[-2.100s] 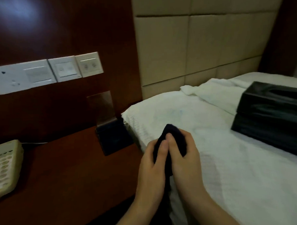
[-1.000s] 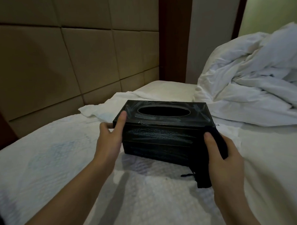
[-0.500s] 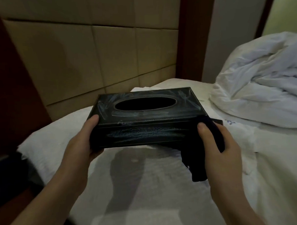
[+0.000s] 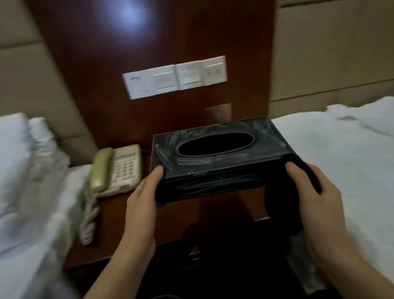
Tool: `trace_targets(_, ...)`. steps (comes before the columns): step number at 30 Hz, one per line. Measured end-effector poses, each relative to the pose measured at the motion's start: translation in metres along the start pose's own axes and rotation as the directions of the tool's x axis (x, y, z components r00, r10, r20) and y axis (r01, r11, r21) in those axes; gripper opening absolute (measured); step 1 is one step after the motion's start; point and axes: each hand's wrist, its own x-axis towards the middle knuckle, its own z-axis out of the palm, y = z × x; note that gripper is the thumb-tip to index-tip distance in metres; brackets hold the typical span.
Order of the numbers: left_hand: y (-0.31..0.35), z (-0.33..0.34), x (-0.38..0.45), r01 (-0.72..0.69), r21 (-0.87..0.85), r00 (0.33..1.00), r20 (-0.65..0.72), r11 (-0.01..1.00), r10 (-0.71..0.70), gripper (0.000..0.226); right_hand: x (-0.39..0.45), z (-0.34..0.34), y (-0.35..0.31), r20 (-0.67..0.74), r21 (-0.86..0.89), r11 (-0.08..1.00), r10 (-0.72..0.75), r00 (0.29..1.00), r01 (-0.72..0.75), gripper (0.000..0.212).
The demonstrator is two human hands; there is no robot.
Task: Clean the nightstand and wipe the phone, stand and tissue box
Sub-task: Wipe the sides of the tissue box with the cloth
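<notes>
You hold the black tissue box (image 4: 216, 157) above the nightstand (image 4: 118, 223) with both hands. Your left hand (image 4: 142, 204) grips the box's left end, thumb on the top edge. Your right hand (image 4: 315, 196) grips the right end, with a dark cloth (image 4: 282, 204) caught between palm and box and hanging below it. The box top faces up, its oval opening visible and pale streaks across the surface. A beige phone (image 4: 118, 169) rests on the nightstand's rear left, its coiled cord (image 4: 89, 218) trailing toward you. White switch plates (image 4: 174, 76) are mounted on the wood panel behind. White bedding (image 4: 350, 156) lies on either side.
</notes>
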Motion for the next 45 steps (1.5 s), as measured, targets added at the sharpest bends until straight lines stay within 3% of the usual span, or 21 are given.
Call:
trace_targets(4, -0.014, -0.081, 0.01, 0.034, -0.122, 0.989, -0.14, 0.992, -0.051, 0.025, -0.023, 0.066, 0.021, 0.192, 0.023, 1.0, 0.015, 0.981, -0.02, 0.022)
trace_targets(8, -0.036, -0.12, 0.02, 0.069, -0.267, 0.976, -0.182, 0.961, -0.121, 0.037, -0.03, 0.093, 0.047, 0.376, -0.005, 0.997, 0.074, 0.923, -0.078, 0.021)
trace_targets(11, -0.051, -0.128, 0.031, 0.056, -0.302, 0.977, -0.18, 0.952, -0.114, 0.039, -0.023, 0.094, 0.064, 0.389, -0.035, 0.996, 0.092, 0.917, -0.085, 0.018)
trace_targets(13, -0.058, -0.133, 0.042, 0.062, -0.283, 0.984, -0.142, 0.957, -0.106, 0.049, -0.014, 0.096, 0.071, 0.365, -0.024, 0.994, 0.106, 0.925, -0.104, 0.015)
trace_targets(16, -0.065, -0.141, 0.054, 0.154, -0.212, 0.987, -0.006, 0.965, -0.159, 0.089, -0.001, 0.098, 0.074, 0.295, -0.008, 0.988, 0.147, 0.944, -0.152, 0.018)
trace_targets(18, -0.065, -0.14, 0.056, 0.229, -0.181, 0.967, 0.151, 0.956, -0.203, 0.085, 0.006, 0.099, 0.073, 0.284, -0.026, 0.983, 0.181, 0.942, -0.181, 0.021)
trace_targets(20, -0.064, -0.14, 0.059, 0.279, -0.18, 0.946, 0.22, 0.943, -0.238, 0.073, 0.01, 0.095, 0.075, 0.295, -0.056, 0.977, 0.211, 0.932, -0.204, 0.023)
trace_targets(23, -0.064, -0.146, 0.064, 0.315, -0.246, 0.934, 0.254, 0.917, -0.252, 0.088, 0.008, 0.09, 0.078, 0.338, -0.102, 0.954, 0.3, 0.892, -0.282, 0.016)
trace_targets(25, -0.059, -0.146, 0.065, 0.316, -0.279, 0.941, 0.215, 0.907, -0.262, 0.08, 0.002, 0.089, 0.082, 0.344, -0.122, 0.941, 0.338, 0.876, -0.316, 0.011)
trace_targets(29, -0.043, -0.129, 0.062, 0.272, -0.328, 0.962, 0.067, 0.905, -0.265, 0.033, -0.008, 0.089, 0.083, 0.355, -0.141, 0.939, 0.342, 0.87, -0.313, 0.014)
trace_targets(33, -0.038, -0.107, 0.056, 0.147, -0.234, 0.981, -0.087, 0.961, -0.171, 0.038, -0.009, 0.085, 0.079, 0.367, -0.173, 0.928, 0.371, 0.853, -0.329, 0.019)
trace_targets(35, -0.039, -0.105, 0.056, 0.131, -0.182, 0.977, -0.141, 0.975, -0.157, 0.046, -0.005, 0.082, 0.076, 0.33, -0.197, 0.94, 0.333, 0.884, -0.28, 0.023)
trace_targets(37, -0.038, -0.107, 0.057, 0.116, -0.139, 0.978, -0.157, 0.984, -0.137, 0.034, -0.002, 0.079, 0.074, 0.193, -0.177, 0.975, 0.168, 0.967, -0.134, 0.03)
trace_targets(40, -0.034, -0.11, 0.06, 0.145, -0.157, 0.976, -0.141, 0.977, -0.167, 0.025, 0.0, 0.084, 0.055, 0.076, -0.167, 0.985, 0.046, 0.996, -0.032, 0.054)
trace_targets(42, -0.031, -0.11, 0.061, 0.158, -0.172, 0.979, -0.101, 0.972, -0.177, 0.024, 0.008, 0.099, 0.043, 0.093, -0.138, 0.99, -0.029, 0.995, 0.042, 0.057)
trace_targets(45, -0.029, -0.111, 0.064, 0.175, -0.189, 0.979, -0.07, 0.966, -0.191, 0.024, 0.009, 0.143, 0.018, 0.25, -0.112, 0.977, -0.15, 0.957, 0.183, 0.029)
